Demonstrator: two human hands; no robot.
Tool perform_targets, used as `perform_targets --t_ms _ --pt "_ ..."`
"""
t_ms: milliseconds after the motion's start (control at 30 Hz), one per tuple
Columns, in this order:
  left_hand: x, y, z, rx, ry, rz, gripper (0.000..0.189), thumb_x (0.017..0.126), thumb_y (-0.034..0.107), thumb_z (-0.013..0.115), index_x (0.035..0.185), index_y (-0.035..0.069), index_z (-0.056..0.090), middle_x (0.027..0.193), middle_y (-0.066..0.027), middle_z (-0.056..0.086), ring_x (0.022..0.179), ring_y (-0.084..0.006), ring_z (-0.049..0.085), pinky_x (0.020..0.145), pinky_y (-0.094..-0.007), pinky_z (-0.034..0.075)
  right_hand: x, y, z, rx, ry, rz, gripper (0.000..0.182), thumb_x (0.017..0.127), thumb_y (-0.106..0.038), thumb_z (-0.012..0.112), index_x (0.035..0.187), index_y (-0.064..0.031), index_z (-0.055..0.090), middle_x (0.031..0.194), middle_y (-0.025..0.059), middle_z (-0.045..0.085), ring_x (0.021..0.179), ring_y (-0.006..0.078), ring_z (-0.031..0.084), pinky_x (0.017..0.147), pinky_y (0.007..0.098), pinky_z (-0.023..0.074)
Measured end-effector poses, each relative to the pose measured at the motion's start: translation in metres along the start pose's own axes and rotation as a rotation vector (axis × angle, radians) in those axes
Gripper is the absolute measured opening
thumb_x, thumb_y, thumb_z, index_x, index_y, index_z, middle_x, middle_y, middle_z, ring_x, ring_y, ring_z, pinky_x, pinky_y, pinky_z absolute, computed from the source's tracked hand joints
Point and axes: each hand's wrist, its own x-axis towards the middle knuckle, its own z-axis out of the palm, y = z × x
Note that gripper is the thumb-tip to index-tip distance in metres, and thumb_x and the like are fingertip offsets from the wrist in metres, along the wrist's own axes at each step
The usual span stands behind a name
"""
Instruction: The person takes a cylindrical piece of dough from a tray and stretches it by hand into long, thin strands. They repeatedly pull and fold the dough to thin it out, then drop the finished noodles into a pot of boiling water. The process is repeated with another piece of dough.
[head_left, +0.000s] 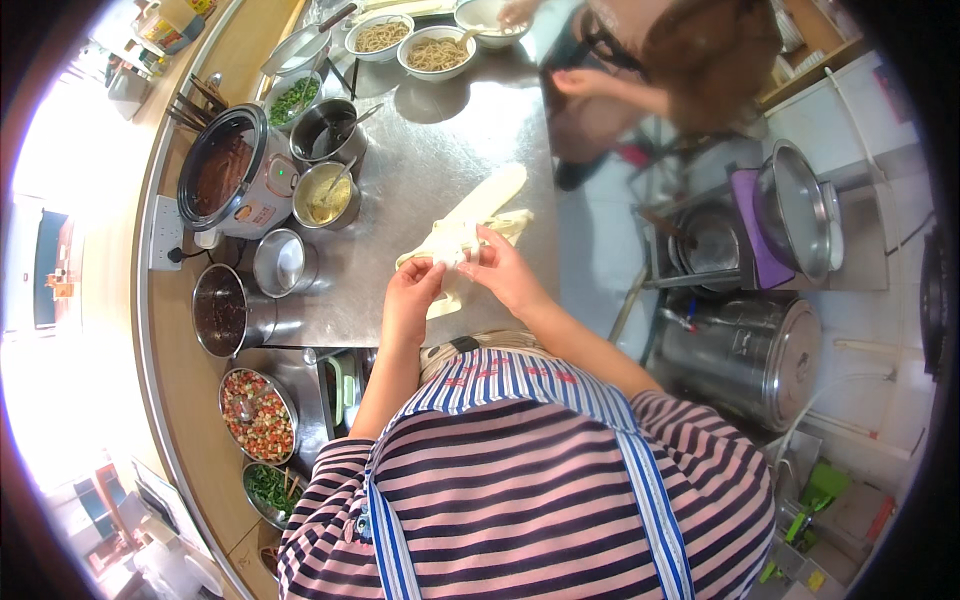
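Observation:
My left hand and my right hand meet above the stainless-steel table, fingertips close together. Thumbs and forefingers pinch a pale, dough-like strip. More cream-coloured strips lie bunched just beyond my fingers, and a loose end hangs below them on the near side. Past the bunch, a broader, elongated pale piece rests on the metal, slanting away to the right. My fingers partly hide the gripped part.
Along the left stand a slow cooker of brown sauce, a pot of dark liquid, a pot of yellow paste and a bowl of diced vegetables. Noodle bowls sit at the far end. Another person's hand is at far right.

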Motion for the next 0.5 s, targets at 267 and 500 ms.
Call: perform_targets --t_ms 267,500 --pt "-0.004 0.000 0.013 0.338 0.103 0.114 0.012 0.083 0.010 0.067 0.089 0.000 0.062 0.079 -0.0012 0.062 0.071 -0.0076 0.055 0.065 -0.0211 0.045 0.002 0.007 -0.002 -0.226 0.080 -0.044 0.062 0.083 -0.006 0.066 0.135 0.0064 0.034 0.091 0.0051 0.063 0.082 0.0068 0.055 0.073 0.0225 0.0449" --pt "-0.005 -0.004 0.012 -0.149 -0.026 -0.296 0.023 0.085 0.020 0.068 0.097 0.001 0.062 0.079 0.0000 0.060 0.067 -0.0081 0.050 0.066 -0.0216 0.044 0.001 0.016 0.000 -0.261 0.093 -0.132 0.060 0.081 -0.005 0.066 0.132 0.0052 0.037 0.084 0.0040 0.059 0.079 0.0085 0.053 0.074 0.0231 0.0439"
